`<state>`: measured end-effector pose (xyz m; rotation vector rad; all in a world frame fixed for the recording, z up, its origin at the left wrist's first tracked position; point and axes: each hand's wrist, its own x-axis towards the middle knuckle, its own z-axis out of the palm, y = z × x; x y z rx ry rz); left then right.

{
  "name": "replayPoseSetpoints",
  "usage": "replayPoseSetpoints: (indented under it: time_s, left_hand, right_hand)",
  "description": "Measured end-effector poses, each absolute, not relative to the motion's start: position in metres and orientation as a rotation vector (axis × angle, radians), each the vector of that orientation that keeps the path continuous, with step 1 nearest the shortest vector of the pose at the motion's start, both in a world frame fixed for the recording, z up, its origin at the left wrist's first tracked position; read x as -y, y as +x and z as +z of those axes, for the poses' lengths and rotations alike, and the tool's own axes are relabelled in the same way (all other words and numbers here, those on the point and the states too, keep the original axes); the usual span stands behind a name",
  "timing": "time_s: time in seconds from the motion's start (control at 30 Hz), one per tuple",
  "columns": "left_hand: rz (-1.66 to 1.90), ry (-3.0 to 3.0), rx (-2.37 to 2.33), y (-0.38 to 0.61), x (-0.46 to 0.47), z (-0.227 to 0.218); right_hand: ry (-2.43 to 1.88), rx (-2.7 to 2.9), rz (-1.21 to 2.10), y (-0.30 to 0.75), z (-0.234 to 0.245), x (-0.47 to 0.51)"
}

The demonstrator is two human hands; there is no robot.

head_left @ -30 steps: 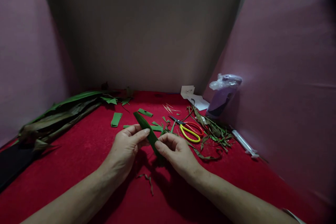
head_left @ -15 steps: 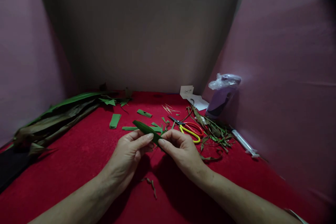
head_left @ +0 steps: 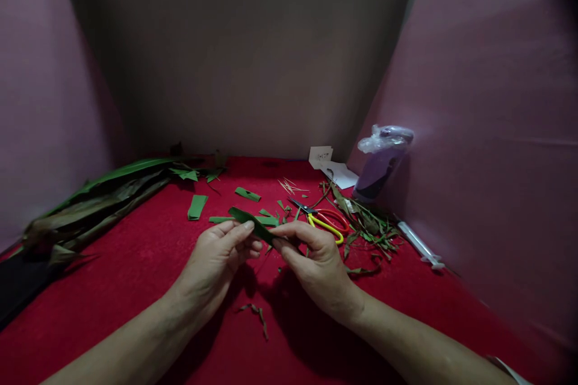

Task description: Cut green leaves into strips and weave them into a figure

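Both hands hold one folded strip of green leaf (head_left: 259, 230) above the red cloth (head_left: 135, 271). My left hand (head_left: 223, 252) pinches its upper left part between thumb and fingers. My right hand (head_left: 316, 258) grips the lower right end, thumb on the near side; that end is partly hidden in the fingers. Just beyond the hands lie a long cut leaf strip (head_left: 221, 220) and small leaf scraps. Scissors (head_left: 327, 222) with one red and one yellow handle rest behind my right hand. A square leaf piece (head_left: 197, 207) and a folded leaf piece (head_left: 247, 194) lie farther back.
Long leaves (head_left: 94, 207) lie at left beside a black item (head_left: 27, 283). Thin wooden sticks (head_left: 291, 186) and white paper (head_left: 338, 174) are at the back. Right are withered leaves (head_left: 370, 222), a plastic-wrapped purple bottle (head_left: 382, 162) and a syringe (head_left: 419, 246). A dry curl (head_left: 259, 317) lies in front.
My left hand has shifted slightly left along the leaf strip, leaving a wider gap between the two thumbs. My right hand still grips the other end.
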<state>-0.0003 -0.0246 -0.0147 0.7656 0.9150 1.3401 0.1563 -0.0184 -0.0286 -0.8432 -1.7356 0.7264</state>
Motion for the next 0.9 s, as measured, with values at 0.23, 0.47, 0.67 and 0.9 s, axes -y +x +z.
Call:
replayPoseSetpoints:
  time_s: [0.23,0.47,0.67,0.9]
  left_hand:
    - [1.299,0.778,-0.856,-0.0019,0.0248,-0.0136]
    - [1.272,0.808,-0.872,-0.0025,0.0255,-0.0114]
    - [1.279,0.867,-0.904,-0.0010,0.0247,-0.0145]
    - [1.280,0.869,-1.083,-0.0001,0.0272,-0.0107]
  right_hand:
    - [-0.788,1.989,0.414,0.1629,-0.0309,0.0160]
    - [-0.760,2.076,0.279,0.1648,-0.0330,0.0117]
    - [-0.779,2.099,0.297,0.1644,-0.0351,0.0127]
    - [-0.817,2.045,0.381,0.1614,-0.0376,0.0141]
